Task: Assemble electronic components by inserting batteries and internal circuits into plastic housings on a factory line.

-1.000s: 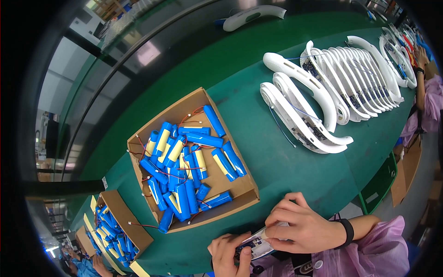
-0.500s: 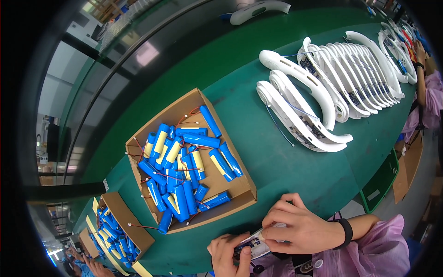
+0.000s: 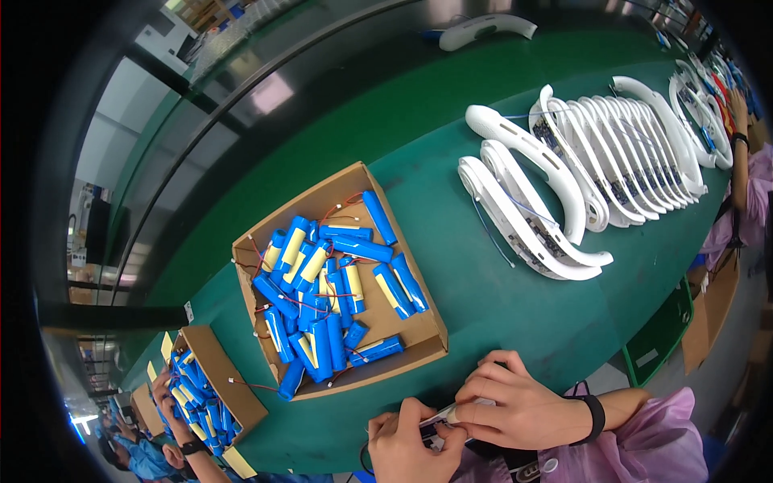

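Low in the view, close to my body, both hands hold a white casing [image 3: 440,417] with a circuit board in it. My left hand [image 3: 411,447] is closed around its left end, thumb pressed over the board. My right hand [image 3: 515,409] pinches the other part from above, fingers bent together. Most of the casing is hidden by my fingers. Just beyond, a cardboard box [image 3: 441,344] holds many blue cylindrical battery packs [image 3: 328,338] with red and black leads.
Several curved white housings [image 3: 531,229] with circuit boards lie at right, others stacked behind. One white housing [image 3: 491,30] lies far off. At left, a co-worker's hand [image 3: 163,394] reaches into a smaller battery box [image 3: 229,378]. Another person's arm [image 3: 739,161] shows at far right.
My left hand has turned and its thumb now covers more of the circuit board. A co-worker's hand has come over the smaller battery box. The view has shifted slightly.
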The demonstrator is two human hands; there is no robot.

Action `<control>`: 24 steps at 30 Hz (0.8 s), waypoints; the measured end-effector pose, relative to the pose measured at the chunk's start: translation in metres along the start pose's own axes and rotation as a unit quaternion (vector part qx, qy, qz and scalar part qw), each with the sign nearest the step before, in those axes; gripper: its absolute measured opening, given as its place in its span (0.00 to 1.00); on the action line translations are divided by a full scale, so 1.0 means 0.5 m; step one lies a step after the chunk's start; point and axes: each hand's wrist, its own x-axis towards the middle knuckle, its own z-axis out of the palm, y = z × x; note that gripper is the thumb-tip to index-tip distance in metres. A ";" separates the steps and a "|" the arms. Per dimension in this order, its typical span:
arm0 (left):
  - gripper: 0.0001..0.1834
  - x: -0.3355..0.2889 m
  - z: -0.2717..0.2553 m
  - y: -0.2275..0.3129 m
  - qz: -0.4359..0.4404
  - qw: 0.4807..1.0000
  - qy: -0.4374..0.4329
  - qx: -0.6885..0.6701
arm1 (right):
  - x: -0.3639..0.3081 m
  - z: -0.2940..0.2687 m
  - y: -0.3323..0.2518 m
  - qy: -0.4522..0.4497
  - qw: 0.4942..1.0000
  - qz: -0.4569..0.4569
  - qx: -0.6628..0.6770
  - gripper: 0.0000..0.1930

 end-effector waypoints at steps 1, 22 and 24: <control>0.09 0.002 0.009 -0.001 0.011 1.000 0.011 0.016 | 0.001 -0.005 -0.001 -0.007 1.000 -0.005 -0.015 0.09; 0.17 -0.002 0.010 -0.016 0.101 0.985 0.139 0.006 | 0.414 -0.011 0.063 -0.097 0.935 -0.149 -0.306 0.08; 0.18 -0.010 0.014 -0.029 0.101 0.986 0.133 -0.008 | 0.409 -0.011 0.056 -0.158 0.933 -0.143 -0.289 0.07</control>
